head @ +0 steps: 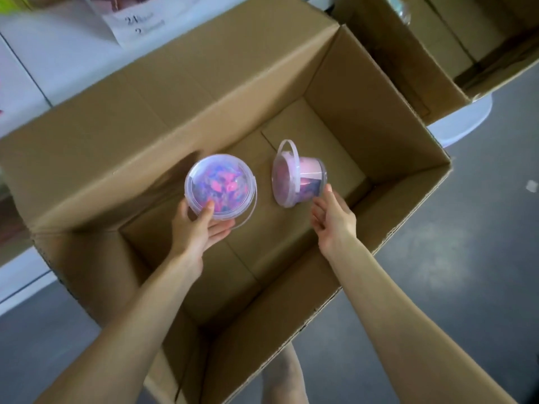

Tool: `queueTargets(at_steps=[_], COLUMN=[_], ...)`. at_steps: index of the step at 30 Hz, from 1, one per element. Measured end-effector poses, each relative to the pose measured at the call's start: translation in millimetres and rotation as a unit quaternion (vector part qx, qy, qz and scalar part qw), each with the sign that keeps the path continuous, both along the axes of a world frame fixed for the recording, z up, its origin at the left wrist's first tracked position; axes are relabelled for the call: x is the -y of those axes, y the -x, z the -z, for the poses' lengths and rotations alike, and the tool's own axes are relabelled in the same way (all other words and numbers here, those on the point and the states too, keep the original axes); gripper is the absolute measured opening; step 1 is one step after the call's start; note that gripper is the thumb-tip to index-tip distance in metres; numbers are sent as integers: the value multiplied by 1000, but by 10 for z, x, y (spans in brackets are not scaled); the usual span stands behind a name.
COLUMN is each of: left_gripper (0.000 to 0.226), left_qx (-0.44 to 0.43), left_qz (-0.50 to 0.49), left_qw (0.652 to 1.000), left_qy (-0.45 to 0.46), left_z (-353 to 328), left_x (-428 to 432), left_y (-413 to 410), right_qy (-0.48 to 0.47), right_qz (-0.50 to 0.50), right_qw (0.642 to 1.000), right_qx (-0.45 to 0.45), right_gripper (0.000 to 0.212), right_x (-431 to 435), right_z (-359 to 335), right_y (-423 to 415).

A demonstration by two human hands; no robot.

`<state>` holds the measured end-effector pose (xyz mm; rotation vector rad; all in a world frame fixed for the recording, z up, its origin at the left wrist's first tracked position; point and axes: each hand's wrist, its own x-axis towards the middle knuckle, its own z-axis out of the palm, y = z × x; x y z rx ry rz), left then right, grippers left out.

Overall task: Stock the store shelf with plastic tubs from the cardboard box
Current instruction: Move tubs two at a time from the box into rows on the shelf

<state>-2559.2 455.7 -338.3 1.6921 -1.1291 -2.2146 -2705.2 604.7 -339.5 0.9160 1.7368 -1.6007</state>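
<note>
- At the far left, a white shelf [67, 62] runs behind the box; a paper sign [137, 21] with blurred digits hangs from it, unreadable beyond a "2".
- A large open cardboard box [379, 118] fills the middle: plain brown corrugated walls, flaps folded outward, seams crossing the flat bottom. Its inside is nearly empty, with bare cardboard all round the two tubs and both forearms.
- The left hand [195, 228] holds a round clear-plastic tub [218, 186] from below, thumb pressed on the near edge of the lid, fingers curled under the base. This tub is lifted above the box bottom near the left wall, lid facing up; pink, purple and blue pieces show through the lid. Its thin bail handle hangs loose at the right side.
- A second tub [300, 176] lies tipped on its side on the box bottom, just right of the first and apart from it, lid facing left, handle arched upward. It is translucent pinkish plastic.
- The right hand [332, 217] is half open, fingers loosely curled; one fingertip touches the lower right rim of the tipped tub without clasping it.
- Beyond the right wall lies dark, smooth floor [466, 258] with room to spare.
- At the upper right stands another cardboard box [408, 68], open as well.
</note>
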Motion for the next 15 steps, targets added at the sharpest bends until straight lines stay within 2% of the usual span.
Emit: queueTargets(at_steps=[6, 9, 15], left_gripper=[47, 47, 46], left_qx=[1, 6, 2], left_qz=[-15, -22, -43], left_qw=[1000, 1000, 999], left_qy=[-12, -16, -24], left_z=[42, 36, 52], left_x=[-62, -66, -84], left_y=[-131, -170, -206], right_qy=[-48, -79, -139], right_qz=[-82, -83, -102], right_qw=[994, 990, 969], right_qx=[-46, -84, -179], right_gripper=[50, 57, 44], right_x=[90, 193, 399], right_z=[111, 170, 316], right_y=[-123, -144, -134])
